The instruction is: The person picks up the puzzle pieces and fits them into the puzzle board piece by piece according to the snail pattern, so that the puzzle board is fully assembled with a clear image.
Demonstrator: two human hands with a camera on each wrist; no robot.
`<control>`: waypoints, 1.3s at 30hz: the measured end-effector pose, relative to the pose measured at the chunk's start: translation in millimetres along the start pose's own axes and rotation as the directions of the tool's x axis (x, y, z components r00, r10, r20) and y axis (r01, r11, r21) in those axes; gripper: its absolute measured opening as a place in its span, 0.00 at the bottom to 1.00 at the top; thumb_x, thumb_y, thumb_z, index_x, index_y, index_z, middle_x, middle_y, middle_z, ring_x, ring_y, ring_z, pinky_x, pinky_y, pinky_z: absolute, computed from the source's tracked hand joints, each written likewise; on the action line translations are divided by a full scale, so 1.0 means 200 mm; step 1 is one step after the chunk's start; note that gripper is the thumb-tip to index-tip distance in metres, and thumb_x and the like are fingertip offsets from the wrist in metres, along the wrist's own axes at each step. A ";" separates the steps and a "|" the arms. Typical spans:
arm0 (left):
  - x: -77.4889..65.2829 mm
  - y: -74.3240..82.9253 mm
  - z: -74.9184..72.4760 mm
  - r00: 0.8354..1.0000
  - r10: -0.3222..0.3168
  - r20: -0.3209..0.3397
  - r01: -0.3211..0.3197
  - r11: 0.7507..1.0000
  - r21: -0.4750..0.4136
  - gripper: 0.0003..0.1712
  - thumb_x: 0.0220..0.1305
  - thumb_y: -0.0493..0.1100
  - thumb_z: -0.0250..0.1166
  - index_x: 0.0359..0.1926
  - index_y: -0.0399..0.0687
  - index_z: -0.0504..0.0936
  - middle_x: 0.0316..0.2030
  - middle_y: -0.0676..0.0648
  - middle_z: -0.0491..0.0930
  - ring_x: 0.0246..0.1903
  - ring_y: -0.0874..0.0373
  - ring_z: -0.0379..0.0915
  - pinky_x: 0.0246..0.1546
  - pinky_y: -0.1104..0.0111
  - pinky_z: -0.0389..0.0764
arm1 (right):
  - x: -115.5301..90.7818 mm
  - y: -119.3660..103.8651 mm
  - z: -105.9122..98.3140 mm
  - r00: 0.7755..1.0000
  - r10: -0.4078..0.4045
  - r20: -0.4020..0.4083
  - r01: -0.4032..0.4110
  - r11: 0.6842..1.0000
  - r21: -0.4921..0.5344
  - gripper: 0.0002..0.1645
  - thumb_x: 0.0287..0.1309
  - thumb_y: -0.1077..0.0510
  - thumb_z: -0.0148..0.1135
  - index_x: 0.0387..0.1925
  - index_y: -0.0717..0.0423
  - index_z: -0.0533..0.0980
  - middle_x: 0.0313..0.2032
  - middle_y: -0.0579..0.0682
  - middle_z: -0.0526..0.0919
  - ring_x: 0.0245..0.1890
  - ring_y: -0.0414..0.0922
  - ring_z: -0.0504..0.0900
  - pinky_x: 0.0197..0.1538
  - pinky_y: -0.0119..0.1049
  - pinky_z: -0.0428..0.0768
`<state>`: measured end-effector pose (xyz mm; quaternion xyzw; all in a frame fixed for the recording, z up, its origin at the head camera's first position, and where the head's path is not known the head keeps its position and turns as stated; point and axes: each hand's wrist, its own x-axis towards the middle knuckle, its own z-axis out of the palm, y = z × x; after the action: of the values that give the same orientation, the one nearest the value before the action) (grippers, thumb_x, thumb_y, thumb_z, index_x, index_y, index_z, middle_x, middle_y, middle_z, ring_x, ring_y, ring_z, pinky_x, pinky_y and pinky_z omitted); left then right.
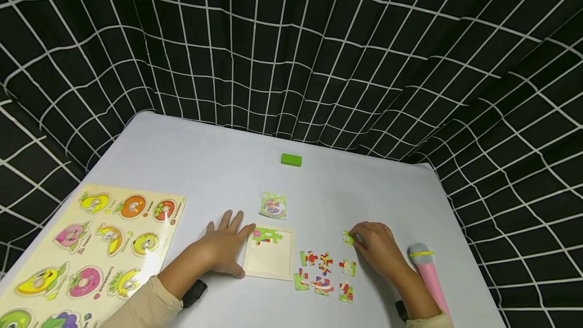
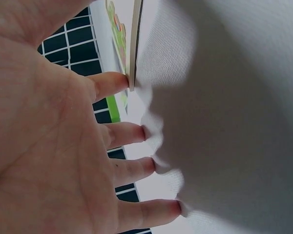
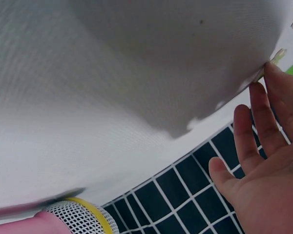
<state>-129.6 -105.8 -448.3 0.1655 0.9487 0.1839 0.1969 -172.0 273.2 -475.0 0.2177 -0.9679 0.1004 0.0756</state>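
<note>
My left hand (image 1: 223, 249) lies with fingers spread at the left side of a square wooden puzzle tray (image 1: 268, 262), thumb and index finger touching its edge. In the left wrist view the fingertips of the left hand (image 2: 63, 131) rest on the cloth. Joined puzzle pieces (image 1: 273, 235) in green, with a pink flower, lie along the tray's top. To the right, my right hand (image 1: 378, 247) pinches a green puzzle piece (image 1: 347, 238) at the tabletop. Its other fingers are loosely bent in the right wrist view. Several loose puzzle pieces (image 1: 322, 285) lie between the tray and that hand.
A small picture card (image 1: 274, 205) lies above the tray, and a green block (image 1: 291, 160) farther back. At left sits a large fruit puzzle board (image 1: 97, 242). A pink toy microphone (image 1: 428, 272) lies beside the right forearm. Black grid curtains (image 1: 291, 49) surround the white table.
</note>
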 end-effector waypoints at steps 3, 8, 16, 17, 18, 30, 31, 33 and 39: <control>0.00 0.01 -0.01 1.000 -0.004 0.002 0.004 1.000 0.012 0.59 0.38 0.54 0.81 0.71 0.45 0.63 0.73 0.30 0.48 0.72 0.29 0.36 0.60 0.28 0.49 | 0.00 0.00 0.00 1.000 -0.006 -0.014 0.005 1.000 -0.017 0.14 0.45 0.63 0.76 0.36 0.51 0.83 0.40 0.45 0.86 0.48 0.49 0.81 0.59 0.53 0.68; 0.02 0.02 0.00 1.000 -0.003 0.006 0.002 0.999 0.038 0.59 0.37 0.55 0.81 0.71 0.46 0.63 0.73 0.31 0.48 0.72 0.30 0.37 0.60 0.28 0.50 | 0.01 -0.07 -0.02 1.000 -0.013 -0.026 0.012 1.000 -0.017 0.16 0.44 0.62 0.76 0.38 0.50 0.83 0.42 0.45 0.85 0.49 0.49 0.80 0.62 0.55 0.64; 0.03 0.02 0.01 1.000 -0.016 0.005 0.016 0.999 0.045 0.59 0.38 0.56 0.81 0.71 0.49 0.63 0.74 0.32 0.48 0.73 0.31 0.37 0.62 0.30 0.51 | 0.10 -0.32 -0.02 0.992 -0.127 0.007 0.127 0.991 -0.034 0.16 0.46 0.57 0.77 0.40 0.48 0.84 0.43 0.44 0.85 0.49 0.47 0.79 0.63 0.57 0.65; 0.02 0.02 0.01 1.000 -0.017 0.003 0.017 0.999 0.045 0.59 0.37 0.55 0.81 0.71 0.49 0.63 0.74 0.32 0.48 0.73 0.31 0.37 0.62 0.30 0.51 | 0.12 -0.35 -0.01 0.989 -0.147 0.013 0.147 0.989 -0.031 0.16 0.46 0.56 0.76 0.40 0.48 0.84 0.43 0.44 0.85 0.49 0.47 0.79 0.63 0.57 0.65; 0.02 0.02 0.01 1.000 -0.019 0.002 0.019 0.999 0.044 0.59 0.37 0.55 0.81 0.71 0.49 0.63 0.74 0.32 0.48 0.73 0.31 0.37 0.62 0.30 0.51 | 0.13 -0.38 -0.01 0.986 -0.164 0.019 0.164 0.986 -0.028 0.16 0.47 0.56 0.76 0.40 0.48 0.84 0.43 0.44 0.85 0.49 0.47 0.79 0.63 0.57 0.65; 0.00 0.02 0.01 0.999 -0.032 0.004 0.032 0.998 0.047 0.59 0.37 0.57 0.80 0.71 0.48 0.63 0.73 0.32 0.49 0.73 0.31 0.38 0.61 0.30 0.51 | 0.23 -0.59 0.08 0.953 -0.288 0.093 0.291 0.957 -0.021 0.13 0.51 0.53 0.73 0.41 0.44 0.85 0.42 0.42 0.84 0.48 0.44 0.78 0.63 0.55 0.65; 0.00 0.02 0.01 1.000 -0.031 0.005 0.031 0.998 0.047 0.59 0.37 0.57 0.80 0.71 0.48 0.63 0.73 0.32 0.49 0.73 0.31 0.38 0.61 0.30 0.51 | 0.23 -0.59 0.09 0.952 -0.290 0.097 0.293 0.956 -0.028 0.13 0.51 0.53 0.73 0.41 0.44 0.85 0.42 0.42 0.84 0.48 0.45 0.78 0.63 0.55 0.65; 0.00 0.02 0.01 1.000 -0.030 0.009 0.029 0.999 0.046 0.59 0.38 0.57 0.80 0.71 0.48 0.63 0.73 0.32 0.49 0.73 0.31 0.38 0.61 0.30 0.51 | 0.23 -0.60 0.10 0.952 -0.289 0.101 0.294 0.955 -0.042 0.13 0.51 0.53 0.73 0.41 0.44 0.85 0.41 0.43 0.84 0.48 0.45 0.77 0.63 0.55 0.66; 0.01 0.02 0.00 0.999 -0.033 0.013 0.032 0.998 0.056 0.59 0.39 0.57 0.80 0.71 0.49 0.62 0.74 0.33 0.48 0.73 0.31 0.37 0.62 0.30 0.51 | 0.24 -0.62 0.10 0.955 -0.279 0.100 0.286 0.956 -0.065 0.13 0.50 0.54 0.74 0.41 0.44 0.85 0.41 0.43 0.83 0.48 0.45 0.77 0.63 0.55 0.66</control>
<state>-129.6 -101.2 -447.3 0.1567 0.9546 0.1531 0.2019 -162.1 139.3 -466.1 0.3550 -0.9324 0.0407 0.0540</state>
